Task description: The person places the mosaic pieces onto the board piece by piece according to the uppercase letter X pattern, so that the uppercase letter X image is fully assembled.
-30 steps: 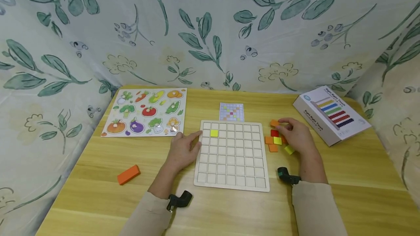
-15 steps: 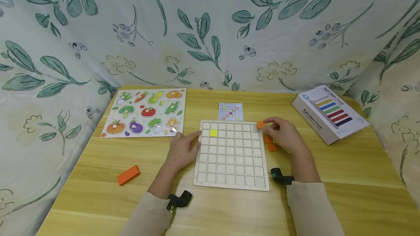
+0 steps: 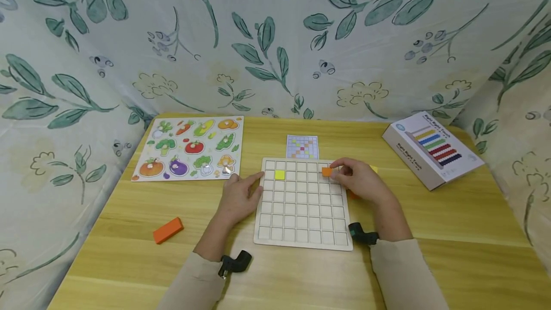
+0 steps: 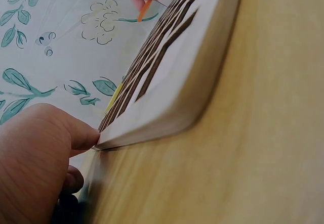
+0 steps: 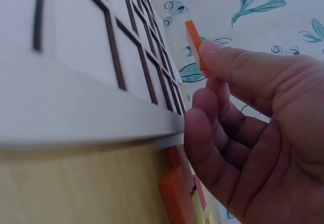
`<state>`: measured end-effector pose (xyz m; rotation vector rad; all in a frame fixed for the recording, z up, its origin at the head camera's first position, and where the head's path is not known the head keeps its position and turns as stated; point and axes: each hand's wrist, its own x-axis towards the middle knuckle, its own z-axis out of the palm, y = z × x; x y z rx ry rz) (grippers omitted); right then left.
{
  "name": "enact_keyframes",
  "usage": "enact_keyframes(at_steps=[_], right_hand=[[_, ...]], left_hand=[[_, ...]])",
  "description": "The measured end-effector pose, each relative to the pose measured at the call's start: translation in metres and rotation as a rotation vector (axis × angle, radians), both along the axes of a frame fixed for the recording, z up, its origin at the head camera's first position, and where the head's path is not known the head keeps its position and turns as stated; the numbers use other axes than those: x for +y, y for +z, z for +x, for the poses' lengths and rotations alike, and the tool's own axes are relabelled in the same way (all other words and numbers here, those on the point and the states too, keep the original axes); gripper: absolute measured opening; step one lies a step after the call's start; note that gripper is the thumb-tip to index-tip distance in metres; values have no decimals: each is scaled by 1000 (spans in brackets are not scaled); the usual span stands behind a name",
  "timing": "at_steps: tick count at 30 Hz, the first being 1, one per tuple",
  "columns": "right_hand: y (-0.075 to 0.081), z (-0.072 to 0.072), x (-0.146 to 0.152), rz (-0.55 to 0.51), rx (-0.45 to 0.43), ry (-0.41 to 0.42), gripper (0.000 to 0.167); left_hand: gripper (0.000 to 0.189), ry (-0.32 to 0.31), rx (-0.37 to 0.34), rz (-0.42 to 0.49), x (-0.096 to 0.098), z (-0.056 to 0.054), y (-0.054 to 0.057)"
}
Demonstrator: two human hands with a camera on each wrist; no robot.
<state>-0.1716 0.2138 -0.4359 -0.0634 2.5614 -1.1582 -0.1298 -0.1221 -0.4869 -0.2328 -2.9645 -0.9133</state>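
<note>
The right hand (image 3: 361,179), edge-pinching an orange tile (image 3: 326,171) above the grid board (image 3: 302,199), might slip and land it askew.

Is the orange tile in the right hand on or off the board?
Off. The right hand pinches the orange tile, and both wrist views show patterned cloth between it and the board.

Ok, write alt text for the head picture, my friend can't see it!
A right hand pinches an orange tile above a grid board holding one yellow tile; the left hand touches the board's left edge. Farther back are a puzzle, a card and a box.
</note>
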Motion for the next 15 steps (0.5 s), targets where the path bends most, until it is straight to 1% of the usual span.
enact_keyframes(at_steps=[5, 15], right_hand=[[-6, -1, -1, 10, 8, 32, 29], [-12, -4, -3, 49, 12, 42, 28]], left_hand=[[42, -1, -4, 3, 0, 0, 1], [42, -1, 3, 4, 0, 0, 0]])
